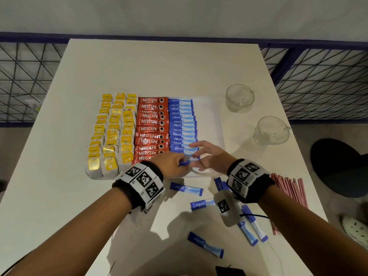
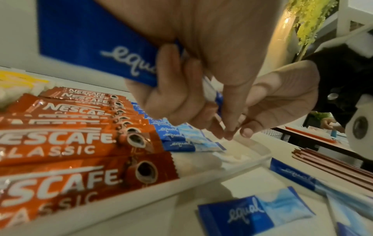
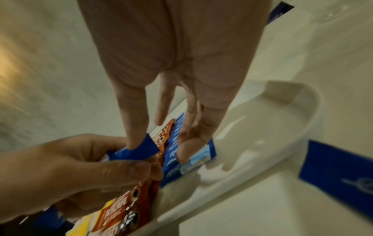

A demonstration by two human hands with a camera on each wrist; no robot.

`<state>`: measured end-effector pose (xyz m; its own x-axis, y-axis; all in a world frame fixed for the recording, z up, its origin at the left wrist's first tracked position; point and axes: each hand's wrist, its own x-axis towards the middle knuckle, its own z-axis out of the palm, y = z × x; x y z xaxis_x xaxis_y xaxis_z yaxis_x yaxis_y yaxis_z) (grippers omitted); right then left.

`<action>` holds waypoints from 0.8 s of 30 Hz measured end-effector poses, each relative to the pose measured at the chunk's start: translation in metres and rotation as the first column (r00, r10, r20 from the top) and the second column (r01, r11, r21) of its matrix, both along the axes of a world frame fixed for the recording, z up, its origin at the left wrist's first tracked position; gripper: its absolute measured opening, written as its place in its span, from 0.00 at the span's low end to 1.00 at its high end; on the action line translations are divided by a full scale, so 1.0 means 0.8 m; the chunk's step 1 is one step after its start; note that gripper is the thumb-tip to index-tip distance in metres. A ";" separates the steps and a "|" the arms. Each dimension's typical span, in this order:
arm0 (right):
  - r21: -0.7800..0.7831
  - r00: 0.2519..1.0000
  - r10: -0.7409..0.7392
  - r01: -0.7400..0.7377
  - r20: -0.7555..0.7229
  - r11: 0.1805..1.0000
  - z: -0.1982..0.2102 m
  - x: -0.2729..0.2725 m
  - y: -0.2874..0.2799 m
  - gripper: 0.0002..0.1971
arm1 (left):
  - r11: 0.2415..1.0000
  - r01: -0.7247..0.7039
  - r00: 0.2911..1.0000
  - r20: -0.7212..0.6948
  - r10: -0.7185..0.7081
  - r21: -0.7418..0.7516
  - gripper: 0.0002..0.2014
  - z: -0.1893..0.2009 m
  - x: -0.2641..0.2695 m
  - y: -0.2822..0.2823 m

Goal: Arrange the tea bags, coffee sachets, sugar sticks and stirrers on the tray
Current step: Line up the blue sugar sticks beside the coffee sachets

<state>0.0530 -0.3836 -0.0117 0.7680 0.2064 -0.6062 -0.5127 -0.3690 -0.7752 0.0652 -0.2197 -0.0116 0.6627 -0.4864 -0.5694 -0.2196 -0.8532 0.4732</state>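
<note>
Sugar sticks (image 1: 182, 124) already fill most of their column on the tray (image 1: 209, 108), beside finished columns of coffee sachets (image 1: 151, 128) and tea bags (image 1: 113, 132). Your left hand (image 1: 171, 163) pinches one stick (image 2: 96, 47) at the tray's near edge while your right hand (image 1: 211, 156) steadies the row with spread fingers (image 3: 187, 143). Loose sticks (image 1: 186, 188) near the table's front edge remain, and I judge the stirrers (image 1: 288, 188) at the right edge come last.

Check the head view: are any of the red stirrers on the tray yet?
No: the stirrers all lie in a bundle on the table right of the right hand, while the tray strip beside the sugar sticks is bare.
</note>
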 end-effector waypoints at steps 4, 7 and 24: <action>-0.021 0.991 0.096 -0.094 0.089 0.995 -0.002 -0.015 0.009 0.08 | 1.000 0.019 0.997 -0.074 -0.020 -0.015 0.14 -0.002 -0.011 0.002; -0.068 0.991 0.059 -0.051 0.120 0.996 -0.007 -0.021 0.010 0.10 | 0.996 -0.027 0.993 -0.113 0.017 -0.089 0.15 0.000 -0.019 0.010; 0.102 0.990 -0.118 0.110 0.082 0.989 0.015 -0.037 -0.007 0.06 | 0.747 -0.574 0.814 -0.329 0.478 -0.336 0.05 0.023 -0.034 0.058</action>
<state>0.0235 -0.3895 0.0005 0.8392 0.1690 -0.5168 -0.4755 -0.2329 -0.8483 0.0381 -0.1735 0.0067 0.7704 -0.3094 -0.5575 0.3515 -0.5234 0.7762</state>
